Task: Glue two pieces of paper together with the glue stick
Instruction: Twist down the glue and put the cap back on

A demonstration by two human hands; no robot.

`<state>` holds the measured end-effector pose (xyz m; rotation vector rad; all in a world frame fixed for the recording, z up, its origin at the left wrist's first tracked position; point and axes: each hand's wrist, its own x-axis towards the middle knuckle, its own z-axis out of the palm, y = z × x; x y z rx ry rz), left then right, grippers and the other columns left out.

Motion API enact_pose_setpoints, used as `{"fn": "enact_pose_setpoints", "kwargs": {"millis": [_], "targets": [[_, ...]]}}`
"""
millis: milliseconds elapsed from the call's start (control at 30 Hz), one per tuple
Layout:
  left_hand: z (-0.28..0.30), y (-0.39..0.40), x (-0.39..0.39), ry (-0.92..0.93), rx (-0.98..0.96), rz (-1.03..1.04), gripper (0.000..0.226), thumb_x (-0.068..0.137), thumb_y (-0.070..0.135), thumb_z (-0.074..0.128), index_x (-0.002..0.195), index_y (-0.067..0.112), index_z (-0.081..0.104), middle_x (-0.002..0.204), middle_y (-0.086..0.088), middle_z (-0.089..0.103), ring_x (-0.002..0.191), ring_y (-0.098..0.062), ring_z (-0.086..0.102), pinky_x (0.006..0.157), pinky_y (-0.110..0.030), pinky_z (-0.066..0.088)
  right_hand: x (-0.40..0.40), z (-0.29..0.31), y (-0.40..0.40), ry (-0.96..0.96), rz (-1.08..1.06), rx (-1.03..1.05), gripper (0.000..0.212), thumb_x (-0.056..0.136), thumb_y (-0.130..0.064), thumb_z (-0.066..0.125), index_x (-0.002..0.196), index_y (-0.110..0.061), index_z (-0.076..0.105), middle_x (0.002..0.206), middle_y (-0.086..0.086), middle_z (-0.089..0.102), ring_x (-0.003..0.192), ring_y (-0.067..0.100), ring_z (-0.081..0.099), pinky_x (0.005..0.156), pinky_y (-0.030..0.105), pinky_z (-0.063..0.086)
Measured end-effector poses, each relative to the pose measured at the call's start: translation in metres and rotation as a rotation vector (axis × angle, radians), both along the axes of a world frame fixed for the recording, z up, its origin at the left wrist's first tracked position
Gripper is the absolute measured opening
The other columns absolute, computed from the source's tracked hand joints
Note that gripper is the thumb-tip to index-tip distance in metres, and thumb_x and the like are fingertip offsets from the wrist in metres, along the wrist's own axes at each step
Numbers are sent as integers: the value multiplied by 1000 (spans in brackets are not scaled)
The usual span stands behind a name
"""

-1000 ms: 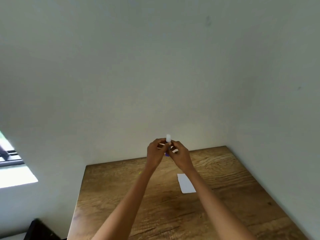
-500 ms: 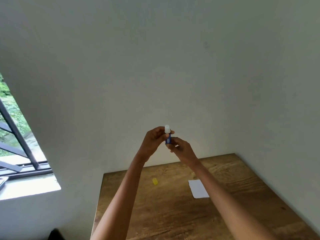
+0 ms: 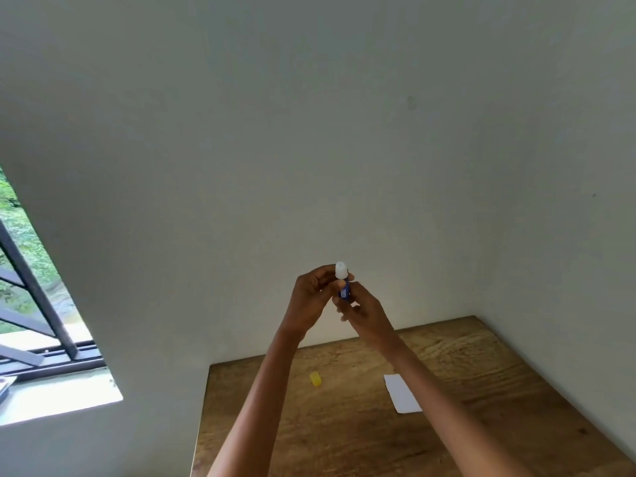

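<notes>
No legible txt; glue stick (image 3: 344, 290) label maybe printed, too blurry.

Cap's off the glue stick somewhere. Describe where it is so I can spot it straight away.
Find the wooden table in the corner. The yellow cap lies near its back-left edge, just right of the left forearm. It is the only yellow thing there; the white paper lies apart, to its right.

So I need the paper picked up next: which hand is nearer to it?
Right. The right hand holds the glue stick above the paper; the left hand grips it farther left.
</notes>
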<state>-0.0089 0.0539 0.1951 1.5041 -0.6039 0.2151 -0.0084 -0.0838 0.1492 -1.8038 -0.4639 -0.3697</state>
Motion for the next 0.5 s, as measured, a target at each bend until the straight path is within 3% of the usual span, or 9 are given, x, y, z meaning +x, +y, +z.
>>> {"fn": "enact_pose_setpoints", "kwargs": {"millis": [100,233,300,400,500], "targets": [[-1,2,2,-5,-2,23,22,89,4,57,99,19,68,92,8,73,88,-7,68,75,-16,52,3,2,-5,61,55,-75,11,93,-25,54,104,-25,58,93,-5,64,80,2,62,68,20,53],[-2,0,5,2,-24,39,25,89,2,56,104,20,65,96,1,70,89,-3,67,76,-13,50,7,-2,-4,-177,-362,-250,22,77,-42,71,87,-22,68,79,-9,67,65,3,57,59,12,41],[-1,-1,8,31,-38,36,25,89,2,56,105,19,65,97,-2,70,90,-4,68,76,-13,50,10,-2,1,-219,-411,-222,27,71,-45,75,79,-22,63,72,-14,60,61,3,53,56,10,38],[1,-1,14,40,-1,23,27,89,0,56,112,12,63,100,-3,69,90,-2,68,75,-12,50,16,3,4,-109,-244,-120,24,77,-35,74,90,-21,58,72,-15,54,60,3,52,59,15,45],[5,4,24,32,18,26,26,89,-1,55,112,9,62,101,-7,69,91,-3,67,77,-14,51,23,7,2,73,46,-27,13,92,-21,57,104,-23,57,87,-6,62,68,2,60,65,23,54]]}}
